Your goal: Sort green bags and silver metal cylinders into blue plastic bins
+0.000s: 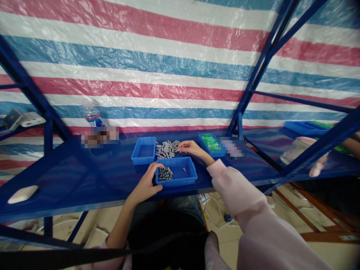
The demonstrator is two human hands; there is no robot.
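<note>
My left hand (146, 184) grips the left end of the front blue plastic bin (184, 183), fingers over its rim and thumb along the near side. Inside that bin, a heap of small dark-grey metal parts (165, 173) lies at the left, and a single small part (184, 169) lies apart at the right. Behind it, short metal cylinders (165, 150) are spread in a pile on the blue table. At the pile's right edge, my right hand (191, 147) has its fingertips pinched together; what is between them is too small to make out.
Left of the pile stands another blue bin (144, 150). A blue bin (216, 153) holding green plastic packets (209, 141) is to the right. A bottle (94, 117) stands at the back left; a white mouse-shaped object (23, 194) lies front left. Blue frame posts (247, 93) flank the table.
</note>
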